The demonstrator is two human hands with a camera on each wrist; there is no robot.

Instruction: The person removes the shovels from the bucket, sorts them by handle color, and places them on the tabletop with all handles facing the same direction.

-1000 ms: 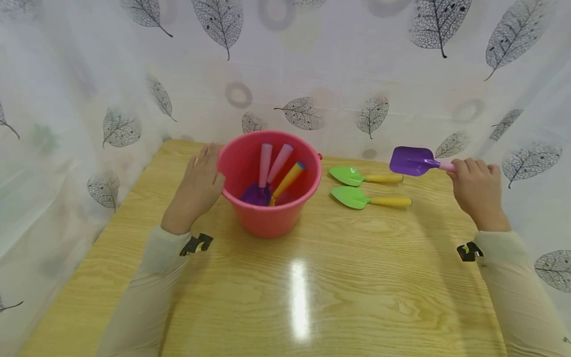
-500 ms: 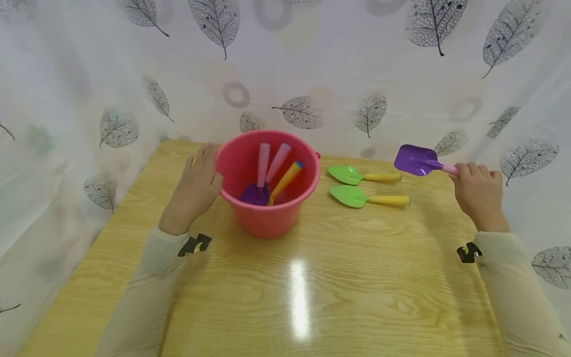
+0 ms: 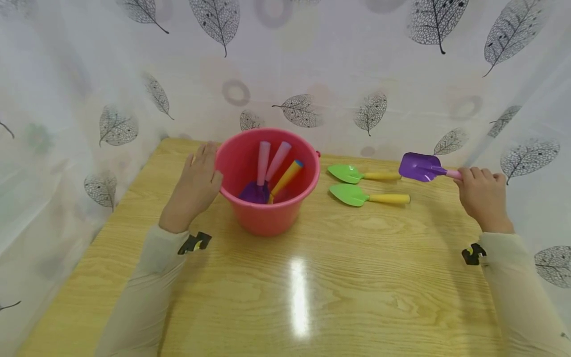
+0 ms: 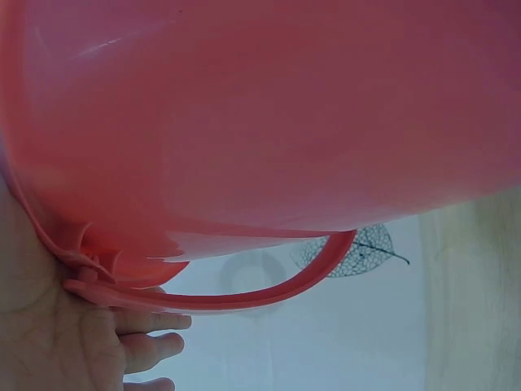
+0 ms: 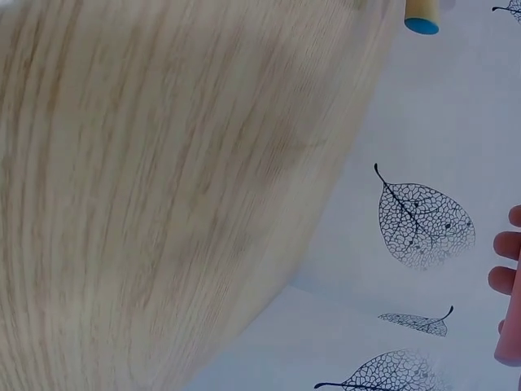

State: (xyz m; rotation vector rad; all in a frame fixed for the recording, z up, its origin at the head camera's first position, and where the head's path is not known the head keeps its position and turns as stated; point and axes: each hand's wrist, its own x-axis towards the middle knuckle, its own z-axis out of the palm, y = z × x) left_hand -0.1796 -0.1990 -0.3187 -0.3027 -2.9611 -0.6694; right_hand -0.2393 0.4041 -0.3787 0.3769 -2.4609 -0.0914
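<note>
My left hand rests at the left side of the pink bucket, against its rim. Its fingers extend loosely past the bucket's handle in the left wrist view. Inside the bucket are a purple-bladed shovel, two pink handles and a yellow handle with a blue end. My right hand grips the pink handle of another purple shovel, held up above the table at the right, blade pointing left. In the right wrist view, only fingertips and part of the pink handle show.
Two green trowels with yellow handles, a rear trowel and a front trowel, lie side by side right of the bucket. The wooden table ends at a leaf-patterned curtain behind and at both sides.
My right hand has shifted slightly to the right, and the purple shovel in it has moved right and, lately, dipped a little. My left hand and the bucket stay in place.
</note>
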